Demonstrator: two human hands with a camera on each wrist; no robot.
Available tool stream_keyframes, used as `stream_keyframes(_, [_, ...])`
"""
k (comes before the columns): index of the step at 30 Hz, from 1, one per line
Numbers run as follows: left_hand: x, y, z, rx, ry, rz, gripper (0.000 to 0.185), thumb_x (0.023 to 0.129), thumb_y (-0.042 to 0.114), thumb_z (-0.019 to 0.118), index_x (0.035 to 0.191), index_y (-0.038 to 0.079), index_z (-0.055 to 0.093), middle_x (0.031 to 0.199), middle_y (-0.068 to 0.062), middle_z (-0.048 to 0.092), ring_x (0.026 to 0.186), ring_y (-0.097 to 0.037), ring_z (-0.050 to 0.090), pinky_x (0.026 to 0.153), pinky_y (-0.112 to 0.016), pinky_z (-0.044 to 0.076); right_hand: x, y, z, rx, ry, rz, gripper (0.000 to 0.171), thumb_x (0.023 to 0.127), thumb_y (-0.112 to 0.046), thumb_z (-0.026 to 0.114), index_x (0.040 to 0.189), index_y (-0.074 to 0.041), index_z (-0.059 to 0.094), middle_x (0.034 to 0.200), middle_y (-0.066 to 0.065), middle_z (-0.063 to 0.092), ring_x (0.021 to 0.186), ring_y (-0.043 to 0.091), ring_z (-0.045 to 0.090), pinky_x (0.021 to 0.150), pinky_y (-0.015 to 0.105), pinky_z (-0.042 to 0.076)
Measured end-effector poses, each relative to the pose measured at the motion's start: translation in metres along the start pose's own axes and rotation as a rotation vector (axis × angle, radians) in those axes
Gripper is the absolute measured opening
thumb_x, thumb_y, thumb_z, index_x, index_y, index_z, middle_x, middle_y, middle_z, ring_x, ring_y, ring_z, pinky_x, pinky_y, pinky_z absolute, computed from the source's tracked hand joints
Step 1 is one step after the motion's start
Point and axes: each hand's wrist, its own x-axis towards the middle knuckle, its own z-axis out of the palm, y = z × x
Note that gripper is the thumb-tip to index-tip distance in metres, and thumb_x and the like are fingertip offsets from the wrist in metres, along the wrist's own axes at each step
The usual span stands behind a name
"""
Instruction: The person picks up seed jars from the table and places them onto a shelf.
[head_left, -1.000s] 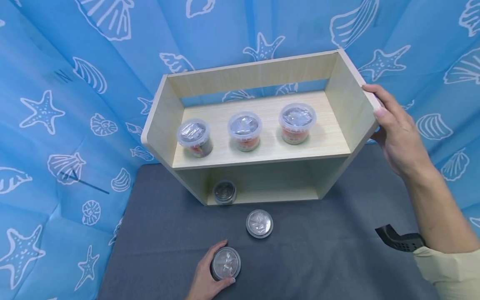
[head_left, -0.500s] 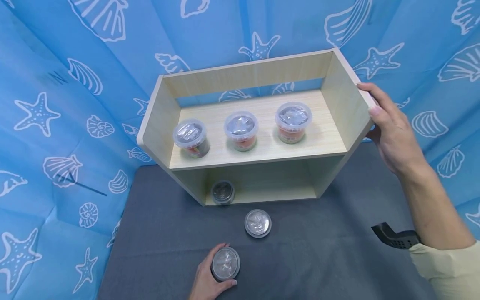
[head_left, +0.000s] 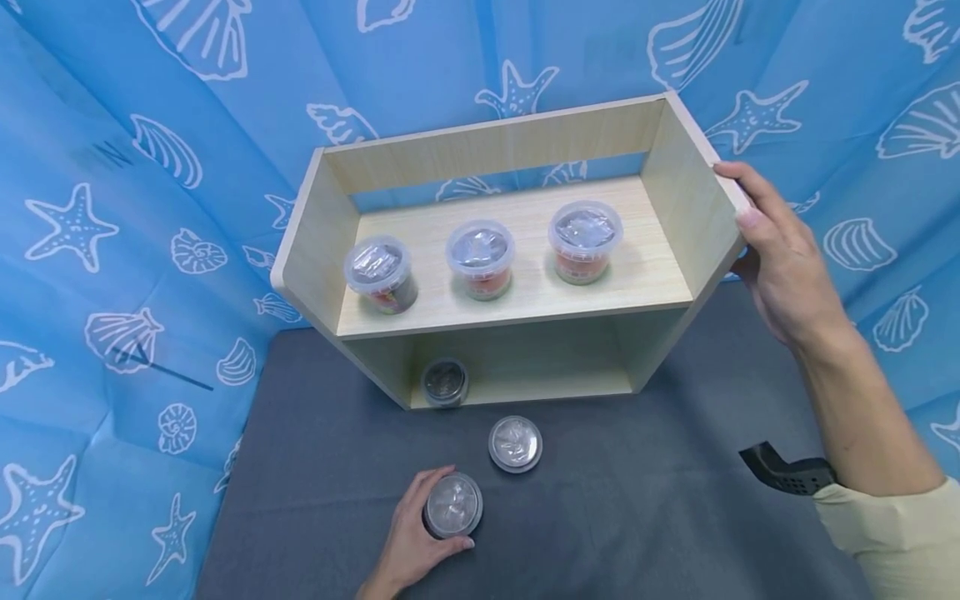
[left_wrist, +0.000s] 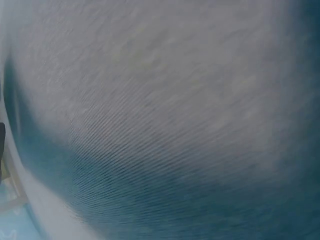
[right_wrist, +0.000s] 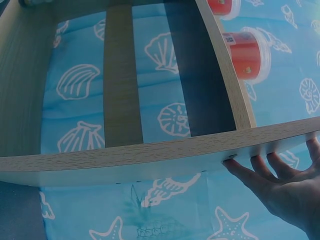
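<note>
My left hand (head_left: 412,537) curls its fingers and thumb round a round lidded tub (head_left: 453,505) with a silvery top, low on the dark cloth. Just beyond it, a similar tub (head_left: 515,444) stands in front of the shelf. At the right, my right hand (head_left: 791,258) rests its fingertips along the edge of the side panel of the pale wooden shelf (head_left: 420,325). In the right wrist view, the spread, fairly straight fingers (right_wrist: 245,172) touch the panel's outer face. A blurred grey and teal surface fills most of the left wrist view, hiding the left hand there.
On the upper board stand a left tub (head_left: 381,275), a middle tub (head_left: 481,260) and a right tub (head_left: 586,242). Another tub (head_left: 445,383) is at the lower level's left end. A blue shell-patterned curtain (head_left: 135,275) hangs behind the dark cloth-covered table (head_left: 600,500).
My left hand and the tub it holds have shifted slightly forward toward the shelf. My right hand keeps its place on the side panel; the head view has drifted a little.
</note>
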Motion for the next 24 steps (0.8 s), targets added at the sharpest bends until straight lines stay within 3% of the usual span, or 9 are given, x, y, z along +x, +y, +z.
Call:
stream_keyframes(8, [0.019, 0.006, -0.005, -0.001, 0.093, -0.008, 0.101, 0.054, 0.03, 0.099, 0.143, 0.025, 0.052, 0.13, 0.009, 0.061, 0.116, -0.016, 0.06, 0.098, -0.035, 0.046, 0.0, 0.0, 0.001, 0.008, -0.003, -0.001, 0.047, 0.104, -0.019, 0.044, 0.151, -0.015, 0.041, 0.149, 0.012, 0.028, 0.125, 0.029, 0.034, 0.09, 0.04, 0.033])
stream_keyframes(12, [0.029, 0.012, -0.007, -0.058, 0.123, -0.017, 0.099, 0.054, 0.025, 0.099, 0.141, 0.017, 0.054, 0.133, 0.005, 0.061, 0.12, -0.018, 0.059, 0.101, -0.027, 0.043, 0.001, 0.0, 0.001, -0.001, -0.004, 0.002, 0.047, 0.105, -0.02, 0.044, 0.151, -0.016, 0.04, 0.149, 0.011, 0.027, 0.125, 0.029, 0.033, 0.093, 0.04, 0.032])
stream_keyframes(17, [0.04, 0.019, -0.01, -0.135, 0.145, -0.002, 0.096, 0.056, 0.017, 0.098, 0.14, 0.009, 0.052, 0.131, -0.001, 0.062, 0.115, -0.018, 0.06, 0.094, -0.02, 0.045, 0.0, 0.001, 0.001, -0.005, 0.0, 0.004, 0.047, 0.105, -0.021, 0.044, 0.151, -0.017, 0.04, 0.148, 0.011, 0.028, 0.124, 0.028, 0.033, 0.092, 0.04, 0.032])
stream_keyframes(24, [0.055, 0.023, -0.012, -0.145, 0.161, 0.028, 0.093, 0.058, 0.015, 0.098, 0.14, 0.016, 0.053, 0.132, 0.0, 0.06, 0.114, -0.018, 0.059, 0.092, -0.02, 0.046, 0.001, 0.003, 0.0, 0.031, -0.012, -0.019, 0.047, 0.105, -0.019, 0.044, 0.151, -0.015, 0.04, 0.147, 0.012, 0.029, 0.122, 0.028, 0.034, 0.089, 0.04, 0.032])
